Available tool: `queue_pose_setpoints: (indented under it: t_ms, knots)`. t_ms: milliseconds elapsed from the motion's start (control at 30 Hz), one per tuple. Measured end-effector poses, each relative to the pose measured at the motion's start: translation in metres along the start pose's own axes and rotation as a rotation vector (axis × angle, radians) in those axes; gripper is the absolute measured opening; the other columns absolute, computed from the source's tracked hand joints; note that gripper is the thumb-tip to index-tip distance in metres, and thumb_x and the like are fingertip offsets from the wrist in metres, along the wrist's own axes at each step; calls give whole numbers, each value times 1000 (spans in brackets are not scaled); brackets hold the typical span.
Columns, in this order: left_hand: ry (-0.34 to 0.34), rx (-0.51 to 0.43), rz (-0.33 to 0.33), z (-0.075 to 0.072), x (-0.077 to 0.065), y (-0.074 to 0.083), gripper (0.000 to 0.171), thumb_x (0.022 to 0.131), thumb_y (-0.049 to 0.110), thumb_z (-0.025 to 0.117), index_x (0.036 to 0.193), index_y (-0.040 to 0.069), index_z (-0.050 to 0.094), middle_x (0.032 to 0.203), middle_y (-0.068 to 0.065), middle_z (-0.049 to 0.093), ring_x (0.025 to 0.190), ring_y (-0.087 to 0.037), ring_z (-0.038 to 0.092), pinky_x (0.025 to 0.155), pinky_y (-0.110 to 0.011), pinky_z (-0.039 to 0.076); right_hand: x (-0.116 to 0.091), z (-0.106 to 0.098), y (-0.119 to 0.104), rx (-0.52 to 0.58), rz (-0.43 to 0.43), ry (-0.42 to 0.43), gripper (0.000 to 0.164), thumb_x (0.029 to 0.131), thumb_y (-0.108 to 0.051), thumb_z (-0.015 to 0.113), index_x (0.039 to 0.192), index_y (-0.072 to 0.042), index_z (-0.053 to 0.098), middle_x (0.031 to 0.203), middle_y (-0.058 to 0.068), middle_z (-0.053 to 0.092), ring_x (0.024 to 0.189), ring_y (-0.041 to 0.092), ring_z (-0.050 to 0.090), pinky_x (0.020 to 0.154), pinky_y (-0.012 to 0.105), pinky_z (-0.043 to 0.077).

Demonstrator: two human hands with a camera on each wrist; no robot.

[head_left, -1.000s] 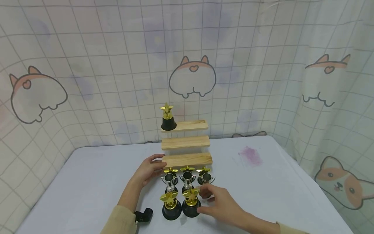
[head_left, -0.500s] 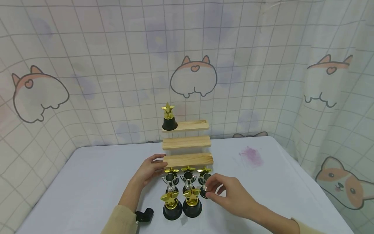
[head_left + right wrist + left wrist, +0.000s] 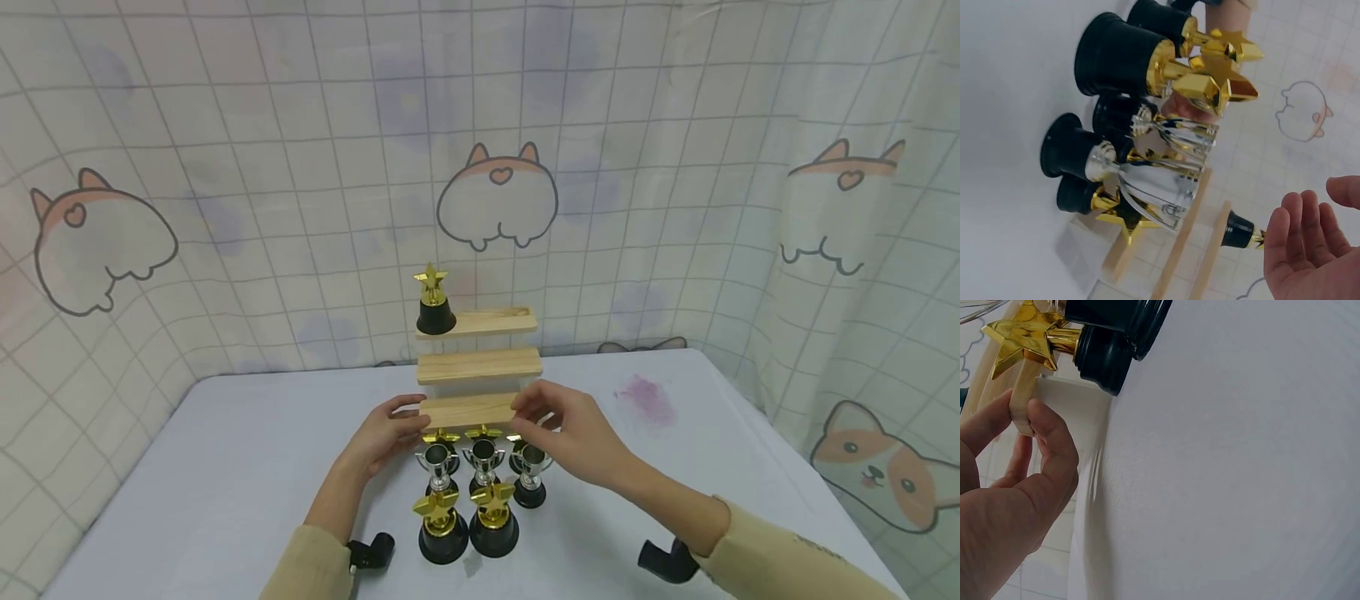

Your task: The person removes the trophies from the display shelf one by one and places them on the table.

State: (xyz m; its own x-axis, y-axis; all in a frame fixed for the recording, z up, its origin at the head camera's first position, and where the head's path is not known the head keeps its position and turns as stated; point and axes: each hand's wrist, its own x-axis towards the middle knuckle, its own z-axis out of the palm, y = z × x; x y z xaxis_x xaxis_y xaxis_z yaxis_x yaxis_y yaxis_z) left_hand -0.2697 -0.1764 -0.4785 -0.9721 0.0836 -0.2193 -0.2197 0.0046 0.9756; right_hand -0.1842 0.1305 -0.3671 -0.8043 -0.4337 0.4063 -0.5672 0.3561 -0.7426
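My left hand [image 3: 382, 437] pinches the left end of the lowest wooden shelf board [image 3: 468, 411]; in the left wrist view thumb and fingers close around the board's end [image 3: 1021, 403]. My right hand [image 3: 573, 425] hovers by that board's right end, fingers bent, with nothing in its grasp. In the right wrist view its fingers [image 3: 1294, 228] are loosely curved, thumb apart. Below the boards stand three silver cup trophies [image 3: 530, 477] on black bases, gold star trophies partly hidden behind them. Two more star trophies [image 3: 442, 533] stand in front. Another star trophy [image 3: 435, 312] is on the top board's left end.
The stepped stand has two higher boards, the middle board [image 3: 480, 364] and the top board [image 3: 498, 322]. A white cloth [image 3: 247, 467] covers the table. Behind it hangs a checked curtain [image 3: 315, 208]. Black wrist devices [image 3: 372, 552] are on both forearms.
My right hand has moved away from the front star trophies, past the right silver cup, up to the lowest board's right end. The left hand stays on the board.
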Motion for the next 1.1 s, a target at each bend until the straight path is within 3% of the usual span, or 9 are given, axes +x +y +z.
queue_pose_setpoints:
  t_ms: [367,600,800,1100]
  knots:
    - [0,-16,-9,0,2,-1,56,93,8,75,144,3,52,129,-21,61,100,-22,68,83,-34,58,45,-7,1,138,118,-39,17,100,-15,69,114,-6,67,101,5,69,93,27,65,77,37,57]
    - [-6,-9,-5,-1,2,-2,56,94,10,75,144,4,52,129,-20,62,100,-22,68,84,-36,58,68,-9,10,235,142,-38,19,102,-14,66,117,-2,64,104,11,66,98,32,63,83,46,58]
    - [-12,-17,0,-1,2,-3,56,94,10,75,144,3,52,127,-20,63,99,-22,68,83,-35,58,81,-5,20,224,146,-18,20,102,-15,66,117,-2,64,106,10,66,98,30,64,81,39,59]
    - [-15,-11,2,-2,3,-2,56,94,11,76,144,3,52,129,-21,62,100,-23,68,85,-37,58,105,0,30,169,146,20,23,100,-15,69,117,-1,64,111,12,65,99,28,65,86,54,56]
